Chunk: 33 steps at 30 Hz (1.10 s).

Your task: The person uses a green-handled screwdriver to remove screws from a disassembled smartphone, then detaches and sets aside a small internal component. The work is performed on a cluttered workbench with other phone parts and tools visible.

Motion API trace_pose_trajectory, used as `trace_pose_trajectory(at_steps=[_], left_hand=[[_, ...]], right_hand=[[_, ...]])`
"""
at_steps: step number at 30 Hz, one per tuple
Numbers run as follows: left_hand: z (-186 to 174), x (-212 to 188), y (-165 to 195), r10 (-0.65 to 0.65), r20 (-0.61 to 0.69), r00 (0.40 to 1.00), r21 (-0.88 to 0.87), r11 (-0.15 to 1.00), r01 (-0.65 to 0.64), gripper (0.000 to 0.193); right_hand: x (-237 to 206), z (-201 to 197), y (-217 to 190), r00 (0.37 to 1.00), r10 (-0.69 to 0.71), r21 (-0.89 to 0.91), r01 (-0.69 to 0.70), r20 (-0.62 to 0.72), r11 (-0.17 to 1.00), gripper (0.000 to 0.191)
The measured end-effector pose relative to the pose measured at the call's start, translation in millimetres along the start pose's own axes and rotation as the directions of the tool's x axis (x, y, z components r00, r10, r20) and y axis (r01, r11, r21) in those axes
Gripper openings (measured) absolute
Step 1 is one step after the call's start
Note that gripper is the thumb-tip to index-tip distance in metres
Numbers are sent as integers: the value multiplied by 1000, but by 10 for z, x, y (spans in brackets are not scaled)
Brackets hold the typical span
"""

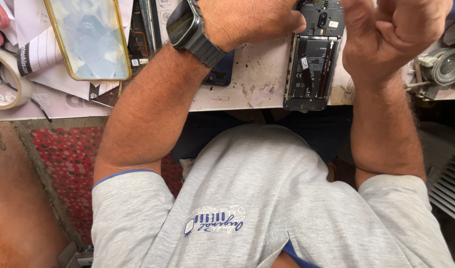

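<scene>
Worktop (257,84) spans the upper frame, cluttered. Opened phone (313,64), back cover off, lies flat at upper centre-right, its lower end at the worktop edge, likely so the internals face up. Left hand (247,20), watch on wrist, pins its upper part; fingers pressed on the phone. Right hand (391,34) hovers beside it, fingers loosely curled, holding nothing visible. Clear phone case (88,39) at upper left.

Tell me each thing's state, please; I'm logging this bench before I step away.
Phone: back cover off, insides exposed, flat on the bench.
Left hand: resting on the phone's top end, thumb pressing its edge.
Right hand: raised above the phone, fingers curled, nothing visibly held.
Wristwatch: strapped on, screen dark.
Phone case: empty, lying flat.
Tape roll: lying flat.
</scene>
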State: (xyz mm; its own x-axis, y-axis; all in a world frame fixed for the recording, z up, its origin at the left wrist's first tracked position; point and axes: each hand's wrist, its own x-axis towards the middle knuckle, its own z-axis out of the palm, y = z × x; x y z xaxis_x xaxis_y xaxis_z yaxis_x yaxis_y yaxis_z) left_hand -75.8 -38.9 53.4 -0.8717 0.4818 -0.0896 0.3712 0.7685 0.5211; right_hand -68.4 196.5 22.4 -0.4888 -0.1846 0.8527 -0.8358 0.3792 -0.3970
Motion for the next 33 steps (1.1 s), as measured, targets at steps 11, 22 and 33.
trace_pose_trajectory(at_steps=[11, 22, 33], left_hand=[[-16, -6, 12, 49, -35, 998, 35, 998, -48, 30], [12, 36, -44, 163, -104, 981, 21, 987, -162, 25], [-30, 26, -7, 128, -58, 990, 22, 992, -127, 31]], right_hand=[[-30, -174, 73, 977, 18, 38, -27, 212, 999, 16], [-111, -185, 140, 979, 127, 92, -142, 157, 986, 16], [-48, -176, 75, 978, 138, 140, -160, 154, 977, 29]])
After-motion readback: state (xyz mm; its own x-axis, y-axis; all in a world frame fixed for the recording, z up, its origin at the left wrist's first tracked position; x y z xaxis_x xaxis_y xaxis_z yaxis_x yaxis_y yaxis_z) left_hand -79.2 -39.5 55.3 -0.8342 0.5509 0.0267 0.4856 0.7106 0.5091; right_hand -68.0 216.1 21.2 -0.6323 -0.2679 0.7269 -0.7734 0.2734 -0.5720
